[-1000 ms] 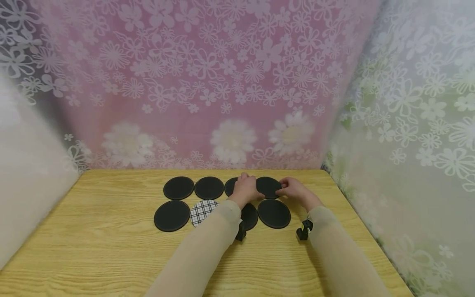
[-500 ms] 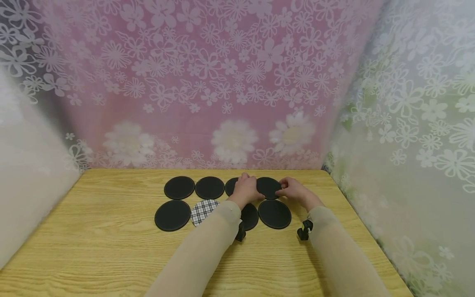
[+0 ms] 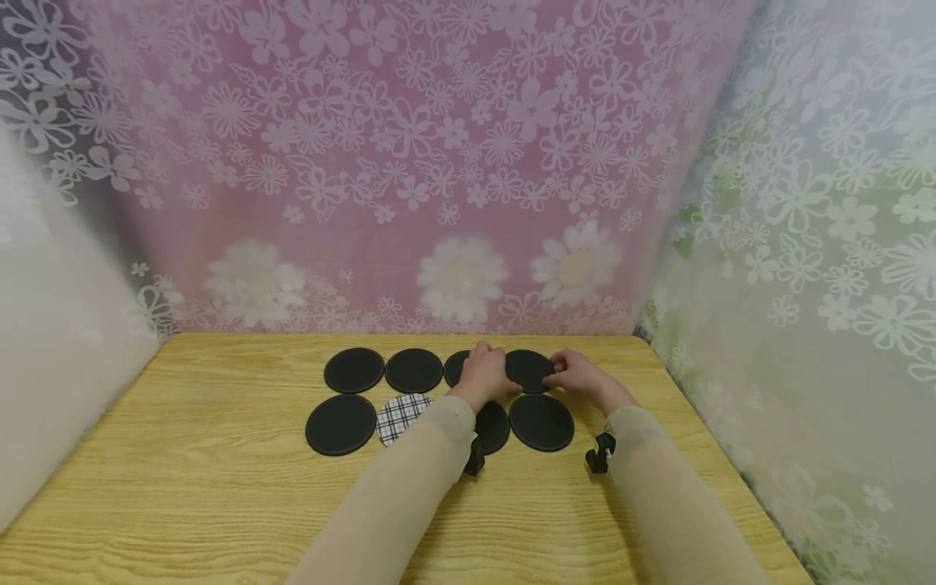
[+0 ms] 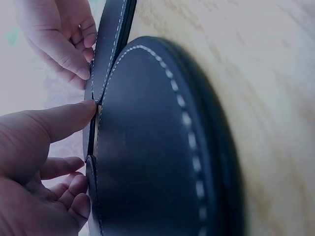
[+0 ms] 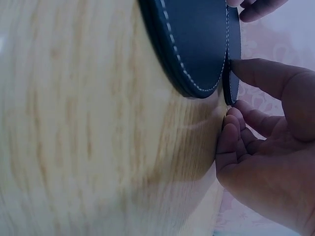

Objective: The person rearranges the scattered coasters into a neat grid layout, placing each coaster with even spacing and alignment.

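Observation:
Several round black coasters with stitched rims lie in two rows on the wooden table. My left hand (image 3: 484, 375) is over the third coaster (image 3: 453, 368) of the back row, partly hiding it. Its straight thumb touches the near-left edge of the back row's rightmost coaster (image 3: 528, 371), as the left wrist view shows from low down. At that coaster's right edge, my right hand (image 5: 275, 128) pinches the rim, thumb on the near side and index finger around its end. The other right fingers curl by the table.
In the front row lie a plaid white coaster (image 3: 400, 417) and black coasters, including the rightmost one (image 3: 541, 422) and the leftmost one (image 3: 340, 425). The table (image 3: 219, 487) ends at a pink floral curtain (image 3: 439, 162); pale drapes flank both sides.

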The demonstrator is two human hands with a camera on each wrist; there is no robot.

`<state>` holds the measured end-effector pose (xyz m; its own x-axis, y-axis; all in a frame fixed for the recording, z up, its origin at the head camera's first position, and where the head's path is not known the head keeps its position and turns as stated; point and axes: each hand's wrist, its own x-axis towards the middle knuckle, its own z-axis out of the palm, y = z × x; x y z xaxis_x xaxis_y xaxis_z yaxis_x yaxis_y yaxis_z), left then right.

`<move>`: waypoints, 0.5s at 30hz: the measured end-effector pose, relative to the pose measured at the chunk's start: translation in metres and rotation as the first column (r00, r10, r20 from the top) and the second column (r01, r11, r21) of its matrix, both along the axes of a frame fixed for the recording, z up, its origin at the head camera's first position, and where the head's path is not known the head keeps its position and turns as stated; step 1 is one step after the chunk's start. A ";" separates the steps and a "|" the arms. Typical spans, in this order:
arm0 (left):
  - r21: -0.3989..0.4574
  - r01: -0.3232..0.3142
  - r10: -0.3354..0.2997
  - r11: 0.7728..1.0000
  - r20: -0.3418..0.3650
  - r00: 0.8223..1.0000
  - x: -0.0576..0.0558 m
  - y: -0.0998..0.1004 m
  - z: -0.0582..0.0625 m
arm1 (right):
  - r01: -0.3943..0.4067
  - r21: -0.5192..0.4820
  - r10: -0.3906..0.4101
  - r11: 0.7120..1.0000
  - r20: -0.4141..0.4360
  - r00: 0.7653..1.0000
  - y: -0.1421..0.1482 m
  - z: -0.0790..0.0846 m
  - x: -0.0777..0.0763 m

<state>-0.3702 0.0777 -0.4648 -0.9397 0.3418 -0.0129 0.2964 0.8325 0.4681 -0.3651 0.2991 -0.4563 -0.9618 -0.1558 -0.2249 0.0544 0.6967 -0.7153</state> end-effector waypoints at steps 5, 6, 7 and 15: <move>-0.004 -0.002 0.002 1.000 0.002 1.000 -0.001 0.000 -0.001 | -0.006 0.003 0.006 1.000 0.002 1.000 0.000 0.001 -0.001; -0.005 -0.002 0.002 1.000 0.002 1.000 -0.001 0.000 -0.001 | -0.007 0.009 0.007 1.000 0.000 1.000 0.000 0.001 -0.001; -0.007 -0.003 0.003 1.000 0.002 1.000 -0.001 0.000 -0.001 | -0.007 0.011 0.007 1.000 0.000 1.000 0.000 0.001 0.000; -0.016 -0.007 0.007 1.000 0.001 1.000 -0.002 0.001 -0.002 | -0.023 0.008 0.023 1.000 -0.002 1.000 -0.001 0.004 0.001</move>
